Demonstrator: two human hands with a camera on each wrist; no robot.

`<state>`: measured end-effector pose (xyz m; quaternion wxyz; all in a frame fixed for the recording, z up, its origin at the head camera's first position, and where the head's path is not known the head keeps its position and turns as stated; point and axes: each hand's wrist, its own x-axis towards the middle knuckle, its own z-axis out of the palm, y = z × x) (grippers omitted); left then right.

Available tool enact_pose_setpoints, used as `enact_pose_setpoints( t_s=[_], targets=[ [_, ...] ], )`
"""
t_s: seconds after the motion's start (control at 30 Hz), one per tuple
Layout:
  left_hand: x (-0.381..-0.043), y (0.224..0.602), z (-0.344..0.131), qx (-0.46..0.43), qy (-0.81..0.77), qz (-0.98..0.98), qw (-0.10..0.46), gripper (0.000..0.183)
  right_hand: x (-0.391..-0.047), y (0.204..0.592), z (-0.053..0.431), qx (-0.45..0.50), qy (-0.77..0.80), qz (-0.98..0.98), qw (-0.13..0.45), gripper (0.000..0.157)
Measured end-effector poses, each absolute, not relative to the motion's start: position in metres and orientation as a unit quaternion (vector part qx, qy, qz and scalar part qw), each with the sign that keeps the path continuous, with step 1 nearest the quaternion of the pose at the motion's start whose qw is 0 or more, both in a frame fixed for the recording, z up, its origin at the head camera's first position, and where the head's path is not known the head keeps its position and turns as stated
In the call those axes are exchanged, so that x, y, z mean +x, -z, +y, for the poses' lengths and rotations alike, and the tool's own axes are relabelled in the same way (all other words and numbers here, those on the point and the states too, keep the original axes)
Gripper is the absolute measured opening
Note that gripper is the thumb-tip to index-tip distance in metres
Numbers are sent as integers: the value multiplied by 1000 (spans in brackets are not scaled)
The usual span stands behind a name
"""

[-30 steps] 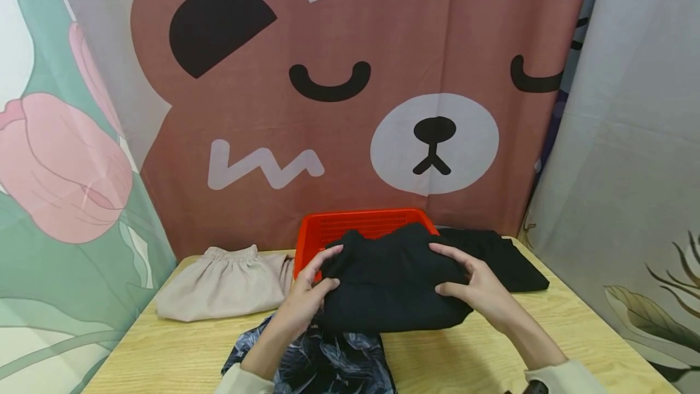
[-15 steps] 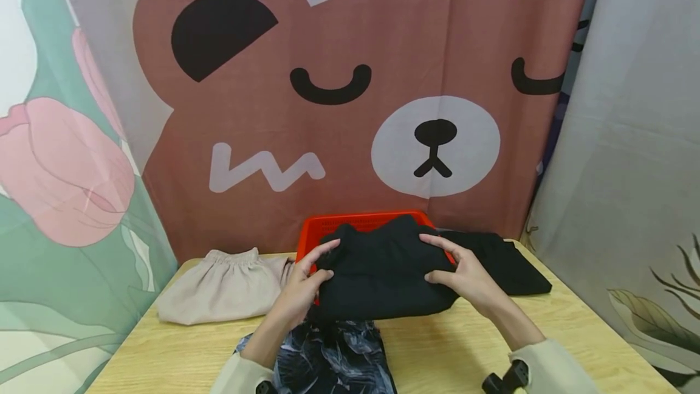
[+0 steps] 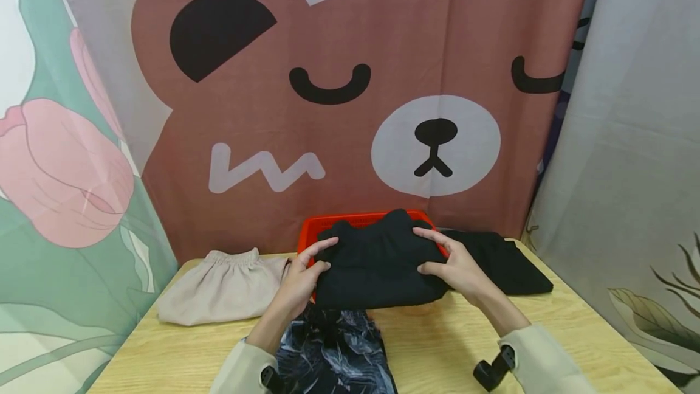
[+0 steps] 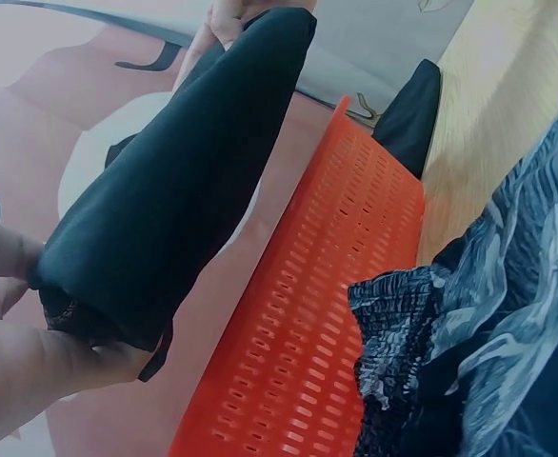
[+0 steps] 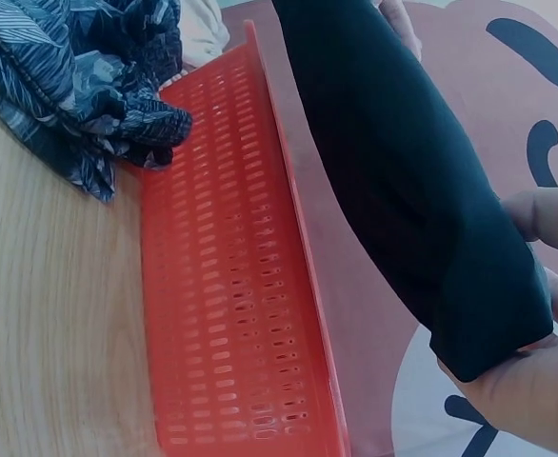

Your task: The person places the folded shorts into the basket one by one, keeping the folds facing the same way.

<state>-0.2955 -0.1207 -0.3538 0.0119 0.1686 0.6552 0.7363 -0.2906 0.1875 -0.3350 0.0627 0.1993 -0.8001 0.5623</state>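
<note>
A folded black garment (image 3: pixel 380 269) is raised in front of the red basket, held between both hands. My left hand (image 3: pixel 301 278) grips its left end, thumb and fingers on either side of the cloth. At the right end my right hand (image 3: pixel 462 266) pinches it in the same way. Both wrist views show the folded bundle (image 4: pixel 179 190) above the basket's rim, with the thumbs at its lower edge. The red perforated plastic basket (image 5: pixel 227 267) stands behind it, and its inside is mostly hidden by the cloth in the head view.
A dark leaf-patterned garment with a gathered waistband (image 3: pixel 339 351) lies in front of the basket. Left of it rests a beige garment with an elastic waist (image 3: pixel 224 290). Another folded black garment (image 3: pixel 505 263) lies to the right. A bear-printed curtain (image 3: pixel 350 138) hangs behind the table.
Both hands have moved the folded black garment forward and slightly up and left, nearer the basket. More of the leaf-patterned garment shows below it. Both hands keep their hold.
</note>
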Motion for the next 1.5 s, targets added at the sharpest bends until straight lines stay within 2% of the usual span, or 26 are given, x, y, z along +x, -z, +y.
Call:
enact_pose_setpoints(
  t_s=[0.77, 1.1, 1.5],
  targets=[
    [-319, 343, -119, 145, -701, 696, -56, 40, -318, 337, 183, 183, -575, -796, 59, 72],
    [-329, 350, -117, 129, -703, 698, -54, 40, -328, 343, 182, 170, -570, -801, 63, 71],
    [-345, 353, -115, 111, -670, 729, -92, 39, -342, 344, 178, 154, -580, -798, 59, 72]
  ],
)
